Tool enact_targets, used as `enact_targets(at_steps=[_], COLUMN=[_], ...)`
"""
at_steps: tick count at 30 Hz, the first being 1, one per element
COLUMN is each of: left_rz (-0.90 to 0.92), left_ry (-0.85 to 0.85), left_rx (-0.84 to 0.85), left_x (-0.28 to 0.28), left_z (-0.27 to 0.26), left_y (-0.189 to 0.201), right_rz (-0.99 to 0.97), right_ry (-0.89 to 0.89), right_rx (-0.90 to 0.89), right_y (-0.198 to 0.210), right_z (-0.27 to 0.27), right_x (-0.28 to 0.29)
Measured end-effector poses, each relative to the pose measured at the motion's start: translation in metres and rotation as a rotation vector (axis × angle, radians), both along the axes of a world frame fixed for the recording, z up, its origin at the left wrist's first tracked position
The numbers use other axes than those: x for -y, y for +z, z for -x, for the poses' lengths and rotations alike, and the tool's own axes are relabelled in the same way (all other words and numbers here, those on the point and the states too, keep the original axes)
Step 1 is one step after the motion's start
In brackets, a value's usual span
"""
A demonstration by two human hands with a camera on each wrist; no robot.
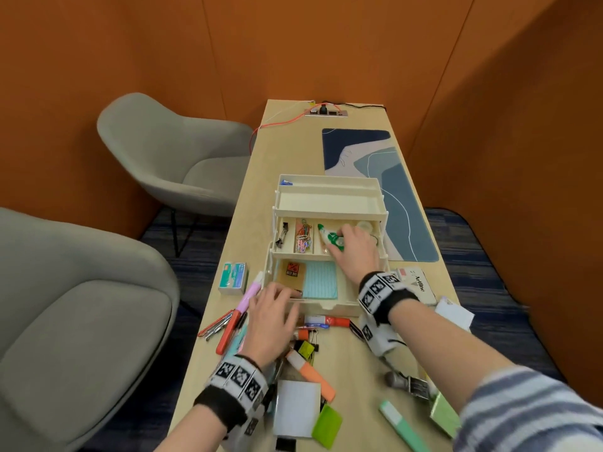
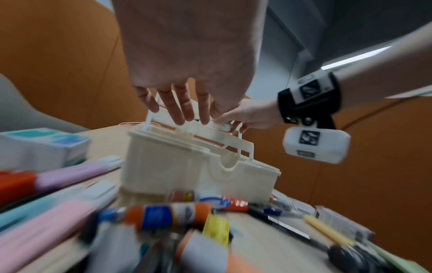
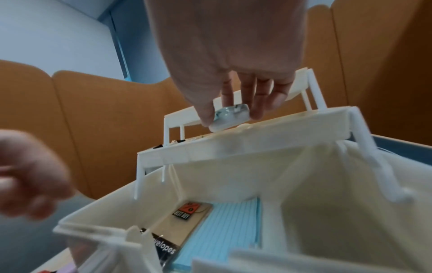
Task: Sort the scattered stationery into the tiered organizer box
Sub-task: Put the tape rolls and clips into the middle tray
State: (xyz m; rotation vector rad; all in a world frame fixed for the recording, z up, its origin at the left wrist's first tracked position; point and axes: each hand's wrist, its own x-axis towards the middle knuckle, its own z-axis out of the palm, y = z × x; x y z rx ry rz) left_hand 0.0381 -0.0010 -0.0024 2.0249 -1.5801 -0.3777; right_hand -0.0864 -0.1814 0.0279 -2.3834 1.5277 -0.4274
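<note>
The cream tiered organizer box (image 1: 326,199) stands open mid-table, also seen close in the wrist views (image 2: 163,166) (image 3: 257,144). My right hand (image 1: 346,238) reaches into the right compartment of its middle tier and pinches a small clear round item (image 3: 230,116), like a tape roll, beside a green correction tape (image 1: 326,233). My left hand (image 1: 287,293) hovers with relaxed fingers (image 2: 180,112) over the box's front left edge, holding nothing. Binder clips (image 1: 283,234) and paper clips (image 1: 303,238) fill the other compartments. A blue lined pad (image 1: 319,278) and an envelope pack (image 3: 187,221) lie in the bottom tier.
Loose stationery crowds the near table: pink highlighter (image 1: 251,291), glue stick (image 1: 326,320), orange highlighter (image 1: 313,370), white notepad (image 1: 295,409), green highlighter (image 1: 401,425). A staples box (image 1: 233,278) sits left of the organizer, an Artline box (image 1: 417,283) right. Grey chairs (image 1: 81,321) stand left.
</note>
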Motion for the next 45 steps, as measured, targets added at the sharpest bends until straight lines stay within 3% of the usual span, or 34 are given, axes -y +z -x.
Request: enact_targets(at_steps=[4, 9, 14, 17, 20, 26, 35, 41, 45], left_rz=[-0.011, -0.074, -0.290, -0.383, -0.444, -0.461, -0.440, -0.495, -0.269], left_ry=[-0.049, -0.232, -0.467, -0.499, -0.509, -0.554, -0.587, -0.657, -0.525], left_rx=[-0.036, 0.025, 0.326, 0.533, 0.627, 0.623, 0.701, 0.640, 0.481], left_x=[-0.026, -0.028, -0.006, 0.002, 0.005, 0.008, 0.008, 0.021, 0.026], left_z=[-0.004, 0.016, 0.054, 0.069, 0.077, 0.072, 0.072, 0.064, 0.063], left_y=[-0.014, -0.024, -0.037, -0.035, -0.036, -0.037, -0.039, -0.040, -0.032], right_rz=[-0.010, 0.032, -0.140, -0.191, -0.165, -0.139, -0.194, -0.198, -0.169], right_ry=[0.035, 0.109, 0.176, 0.186, 0.095, -0.135, -0.079, -0.002, 0.067], right_rx=[-0.074, 0.057, 0.014, -0.080, -0.108, -0.225, -0.424, -0.496, -0.497], right_y=[-0.003, -0.003, -0.052, -0.079, -0.084, -0.072, -0.092, -0.085, -0.087], right_z=[-0.007, 0.032, 0.094, 0.121, 0.138, 0.142, 0.113, 0.114, 0.114], right_x=[0.000, -0.039, -0.113, -0.147, -0.157, -0.116, -0.100, -0.093, -0.102])
